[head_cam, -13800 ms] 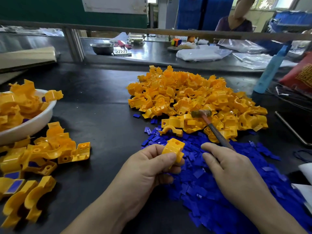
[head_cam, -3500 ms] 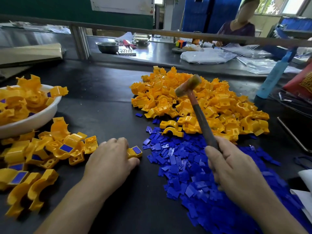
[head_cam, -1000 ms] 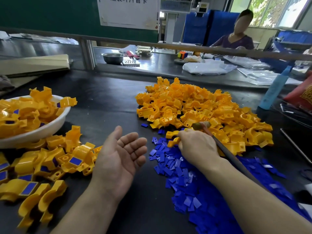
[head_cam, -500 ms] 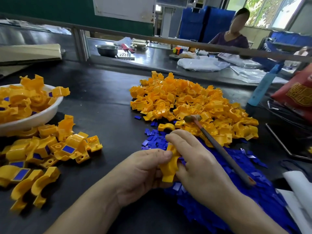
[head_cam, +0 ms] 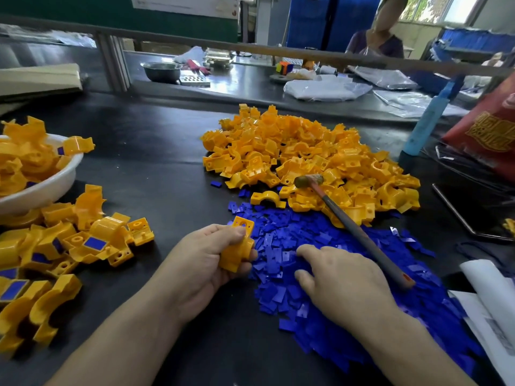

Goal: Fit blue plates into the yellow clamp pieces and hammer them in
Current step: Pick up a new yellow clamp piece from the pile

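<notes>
Nearest, the left hand [head_cam: 200, 263] grips one yellow clamp piece [head_cam: 237, 252] in curled fingers and thumb, just above the dark table [head_cam: 156, 151] at the left edge of the heap of blue plates [head_cam: 292, 235]. To its right, the right hand [head_cam: 342, 282] lies palm down on that heap with fingers loosely spread, closed on nothing that shows. A cluster of yellow clamps with blue plates fitted [head_cam: 94, 240] sits to the near left. The hammer [head_cam: 359, 235] lies free, its handle across the blue plates and its head on the big pile of yellow clamp pieces [head_cam: 306, 151] farther back. At far left, a white bowl [head_cam: 55, 185] holds more clamps. Beyond a rail, another person [head_cam: 376, 43] sits at a second bench.
</notes>
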The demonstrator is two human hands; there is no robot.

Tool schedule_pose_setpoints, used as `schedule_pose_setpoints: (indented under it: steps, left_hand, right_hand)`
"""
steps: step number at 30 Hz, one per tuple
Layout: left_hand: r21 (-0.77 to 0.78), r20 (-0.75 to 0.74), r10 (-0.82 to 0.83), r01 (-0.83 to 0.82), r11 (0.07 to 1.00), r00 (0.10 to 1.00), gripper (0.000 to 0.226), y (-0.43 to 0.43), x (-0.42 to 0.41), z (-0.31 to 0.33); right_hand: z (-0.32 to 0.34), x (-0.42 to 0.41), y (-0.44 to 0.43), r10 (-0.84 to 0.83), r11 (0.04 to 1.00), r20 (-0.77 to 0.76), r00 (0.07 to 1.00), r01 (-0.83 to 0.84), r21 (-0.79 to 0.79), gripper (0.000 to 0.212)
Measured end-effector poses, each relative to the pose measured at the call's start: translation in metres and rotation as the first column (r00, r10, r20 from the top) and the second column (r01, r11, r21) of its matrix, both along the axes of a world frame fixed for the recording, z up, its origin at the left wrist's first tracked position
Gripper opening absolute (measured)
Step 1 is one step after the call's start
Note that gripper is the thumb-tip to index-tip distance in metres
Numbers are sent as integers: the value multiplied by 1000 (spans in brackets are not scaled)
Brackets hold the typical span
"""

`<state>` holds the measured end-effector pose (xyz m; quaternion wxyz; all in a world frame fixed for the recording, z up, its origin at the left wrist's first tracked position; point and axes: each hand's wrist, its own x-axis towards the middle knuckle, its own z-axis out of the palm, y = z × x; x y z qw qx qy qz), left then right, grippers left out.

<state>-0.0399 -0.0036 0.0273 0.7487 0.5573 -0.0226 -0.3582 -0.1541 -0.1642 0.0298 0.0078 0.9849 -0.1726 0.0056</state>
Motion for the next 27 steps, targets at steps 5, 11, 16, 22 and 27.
schedule_pose_setpoints:
  steps: [5, 11, 16, 22, 27]
  left_hand:
    - [-17, 14, -77, 78, 997, 997, 29, -5, -6, -5]
    - [-2, 111, -74, 74, 997, 991, 22, -8, -12, -9]
    - [-3, 186, -81, 83, 997, 979, 28, -9, -20, -8]
    - [30, 175, -46, 41, 999, 983, 40, -11, -25, -6]
    - [52, 216, -61, 51, 997, 975, 38, -10, -27, -6]
  right_hand:
    - [-10, 0, -13, 12, 997, 192, 981, -28, 77, 24]
    - [-7, -3, -21, -41, 964, 414, 909, -73, 256, 31]
    - [-6, -8, -13, -135, 869, 489, 862, -134, 476, 24]
    - [-1, -9, -2, -303, 584, 358, 883, -124, 802, 14]
    - [4, -10, 8, -410, 349, 372, 833, -233, 908, 15]
